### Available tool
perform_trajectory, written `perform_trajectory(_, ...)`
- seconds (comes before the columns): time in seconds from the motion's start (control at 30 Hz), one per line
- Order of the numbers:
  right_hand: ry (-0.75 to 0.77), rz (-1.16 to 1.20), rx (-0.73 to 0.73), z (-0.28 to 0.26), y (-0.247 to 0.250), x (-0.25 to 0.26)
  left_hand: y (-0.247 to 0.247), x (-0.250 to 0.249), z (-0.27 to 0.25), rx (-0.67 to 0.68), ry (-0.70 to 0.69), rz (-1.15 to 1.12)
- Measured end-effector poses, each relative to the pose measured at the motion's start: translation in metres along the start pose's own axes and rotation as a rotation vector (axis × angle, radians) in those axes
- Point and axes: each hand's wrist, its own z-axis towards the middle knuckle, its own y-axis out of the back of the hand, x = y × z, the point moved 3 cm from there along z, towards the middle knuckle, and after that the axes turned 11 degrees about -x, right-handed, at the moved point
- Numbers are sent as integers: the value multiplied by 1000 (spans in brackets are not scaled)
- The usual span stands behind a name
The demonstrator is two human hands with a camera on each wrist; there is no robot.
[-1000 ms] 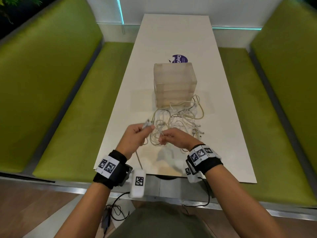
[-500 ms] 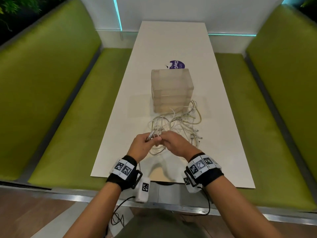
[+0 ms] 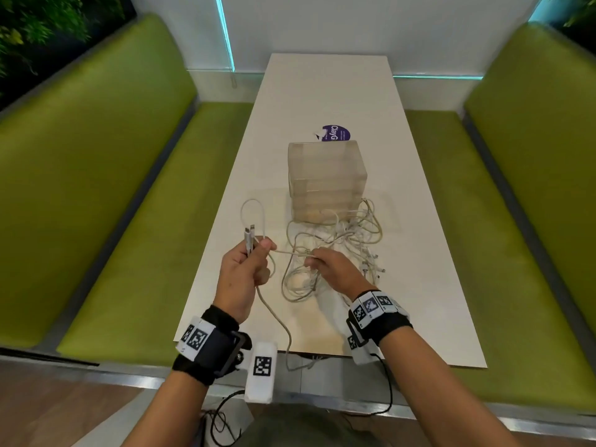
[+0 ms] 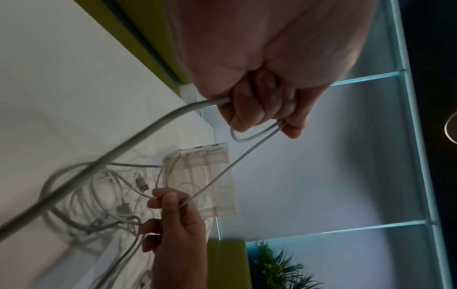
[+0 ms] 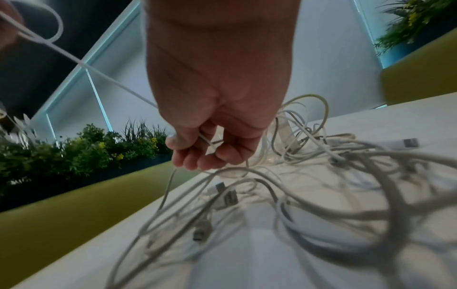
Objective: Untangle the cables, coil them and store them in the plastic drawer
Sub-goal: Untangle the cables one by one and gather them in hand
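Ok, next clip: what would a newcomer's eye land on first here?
Probably the tangle of white cables heaped on the white table, against the front of the translucent plastic drawer unit. Then the left hand gripping a looped cable while the right hand pinches a strand stretched between them.

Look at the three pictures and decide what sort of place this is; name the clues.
Probably a café or restaurant booth: two green padded benches face each other across a long white table, planters with greenery stand behind the seats, and lit strips run along the wall.
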Motion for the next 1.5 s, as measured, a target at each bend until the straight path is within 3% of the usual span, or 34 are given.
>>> perform_trajectory(0.07, 24, 17, -13, 2, 1, 5, 4, 0, 1, -36, -36, 69)
perform_trajectory(0.13, 78, 29, -19, 2, 2, 15, 6, 11, 6, -66, -74, 301)
perform_trajectory(0.23, 158, -12, 4, -1, 2, 33, -3, 31, 10, 20, -79, 609)
perform_trajectory(0.33, 192, -111, 13, -4, 2, 43, -15, 45, 9, 114, -11, 739)
perform_trajectory(0.47, 138, -162, 4, -5, 4, 44, -22, 51, 9, 153, 79, 683)
perform_trajectory(0.57, 100, -115, -38, -5, 2, 39, -27, 45, 4, 158, 37, 670)
perform_trajectory(0.8, 118, -27, -90, 15, -5, 26, -14, 18, -12, 60, 78, 346)
perform_trajectory(1.03, 24, 13, -92, 26, 0, 13, 10, 4, -10, -7, 59, 131)
perform_trajectory(1.23, 132, 13, -122, 17, 3, 25, -6, 32, 14, -58, 86, 447)
perform_trajectory(1.5, 197, -149, -21, 9, 13, 25, -34, 44, 26, 43, 41, 372)
